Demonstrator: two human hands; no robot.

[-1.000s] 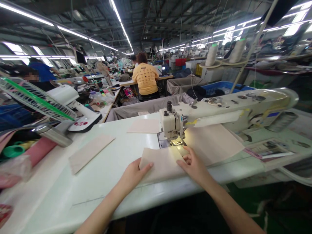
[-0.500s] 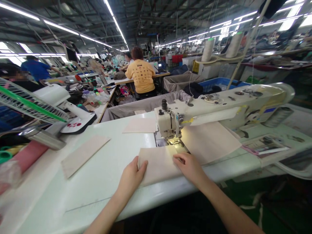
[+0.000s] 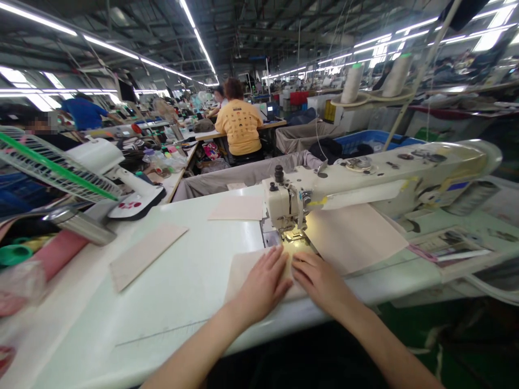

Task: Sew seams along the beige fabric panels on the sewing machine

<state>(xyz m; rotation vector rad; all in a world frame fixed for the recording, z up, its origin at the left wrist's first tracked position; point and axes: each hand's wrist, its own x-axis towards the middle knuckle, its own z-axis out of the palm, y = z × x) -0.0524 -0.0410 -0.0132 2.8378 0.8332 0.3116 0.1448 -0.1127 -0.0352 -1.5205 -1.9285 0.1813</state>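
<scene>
Both my hands lie flat on a beige fabric panel (image 3: 248, 273), which sits on the sewing machine's bed just in front of the presser foot (image 3: 294, 235). My left hand (image 3: 263, 283) presses on the panel, its fingertips close to the foot. My right hand (image 3: 320, 281) rests beside it, on the panel's right part, with its fingers pointing left. A larger beige fabric piece (image 3: 352, 237) extends to the right of the machine head (image 3: 284, 202). The needle area is lit and partly hidden by the head.
Two loose beige pieces (image 3: 146, 254) lie on the white table (image 3: 178, 319) to the left. A white fan (image 3: 89, 167) and steel flask (image 3: 79, 227) stand at far left. Thread cones (image 3: 352, 84) and a blue crate (image 3: 377, 143) are behind the machine; a co-worker in a yellow shirt (image 3: 239, 127) sits beyond.
My left hand has slid forward and to the right, from the panel's left edge toward the presser foot. The right hand has moved slightly left, and the two hands are now closer together.
</scene>
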